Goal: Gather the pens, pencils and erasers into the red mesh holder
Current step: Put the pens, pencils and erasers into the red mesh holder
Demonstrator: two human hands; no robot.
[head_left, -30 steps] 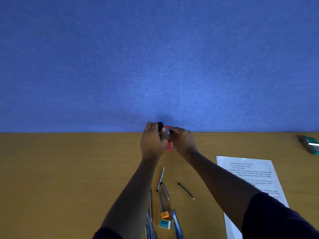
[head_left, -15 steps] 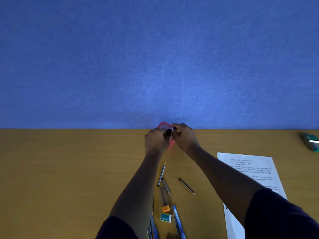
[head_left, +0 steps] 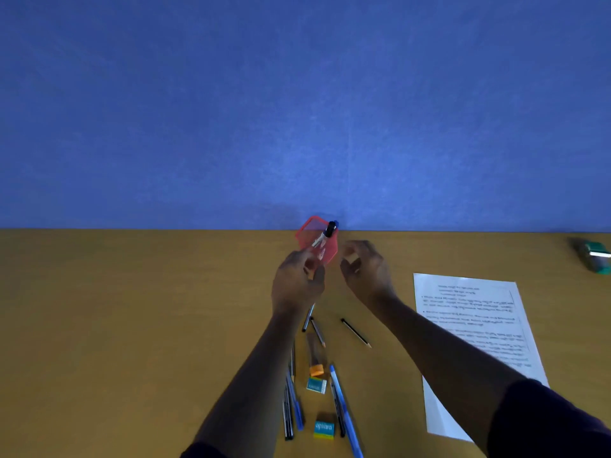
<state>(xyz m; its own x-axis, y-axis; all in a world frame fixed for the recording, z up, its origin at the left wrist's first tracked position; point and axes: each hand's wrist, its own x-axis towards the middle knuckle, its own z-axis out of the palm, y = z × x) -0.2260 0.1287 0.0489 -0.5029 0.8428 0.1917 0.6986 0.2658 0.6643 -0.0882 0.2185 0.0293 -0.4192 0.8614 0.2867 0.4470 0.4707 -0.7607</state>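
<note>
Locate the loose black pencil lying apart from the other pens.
In the head view, the black pencil lies on the table right of centre, between the pen cluster and the printed sheet, under the right forearm.

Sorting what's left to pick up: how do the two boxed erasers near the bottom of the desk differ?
The upper eraser lies beside the orange cap, its label too blurred to read. The lower eraser lies nearer the camera, apart from the cap, looks larger, and shows white lettering and a yellow lower edge. Both have teal wrappers and lie on the desk.
</note>
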